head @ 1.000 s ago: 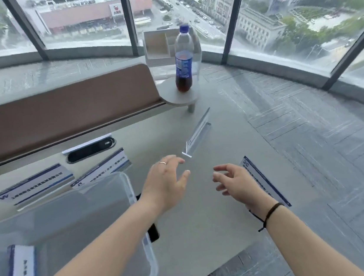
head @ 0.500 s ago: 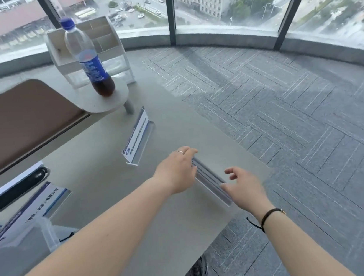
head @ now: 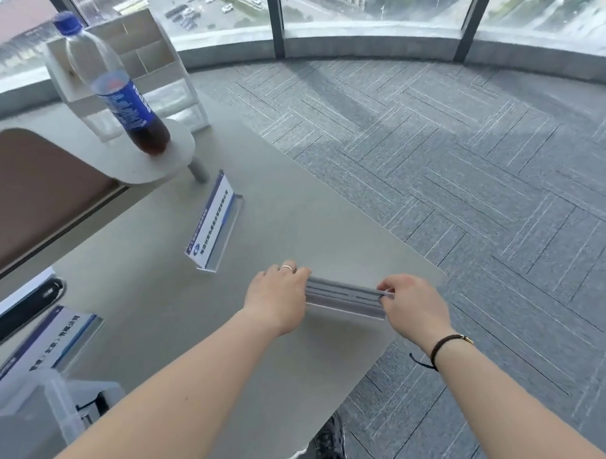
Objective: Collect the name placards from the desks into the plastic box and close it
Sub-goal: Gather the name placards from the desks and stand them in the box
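A clear acrylic name placard (head: 343, 297) sits near the desk's right corner, and I see its back side. My left hand (head: 278, 295) grips its left end and my right hand (head: 411, 302) pinches its right end. A second placard (head: 214, 224) with blue print stands upright farther back on the desk (head: 155, 276). A third placard (head: 51, 339) stands at the left, behind the clear plastic box (head: 32, 418), whose corner shows at the lower left.
A cola bottle (head: 115, 88) stands on a small raised shelf (head: 168, 157) in front of a white organiser (head: 145, 54). A brown panel (head: 15, 201) runs along the left. A black cable slot (head: 17, 318) lies in the desk. Grey carpet (head: 478, 190) and windows lie beyond.
The view has swung right and the box has slid to the frame's left edge. Both hands moved to the corner placard and closed on its two ends.
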